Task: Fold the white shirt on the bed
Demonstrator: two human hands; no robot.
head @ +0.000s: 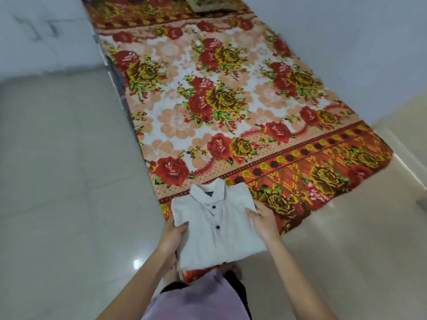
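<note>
From my feed, both hands are on the folded white button-up shirt (215, 227), which is a neat rectangle with its collar (211, 188) pointing away from me and two dark buttons (214, 207) showing down the front.

My left hand (172, 234) grips the shirt's left edge. The thumb (182, 227) is laid on top of the cloth and the fingers are curled out of sight underneath.

My right hand (265, 219) holds the right edge the same way, with its thumb (250, 212) pressed on the upper face and the other fingers wrapped round the side. So both hands are closed on the fabric, and the shirt spans the whole gap between them.

Beyond my fingertips, the collar end lies over the orange border of the red-and-yellow floral blanket (219, 88) that covers the bed. The shirt's near end sticks out past the bed's edge towards my wrists. I cannot tell whether the shirt rests on the blanket or is lifted just off it.

A patterned cushion (208, 4) sits far past the fingers, at the bed's other end. Pale glossy floor tiles (69, 181) lie outside my left hand, and a lilac garment (196, 301) shows between my forearms.
</note>
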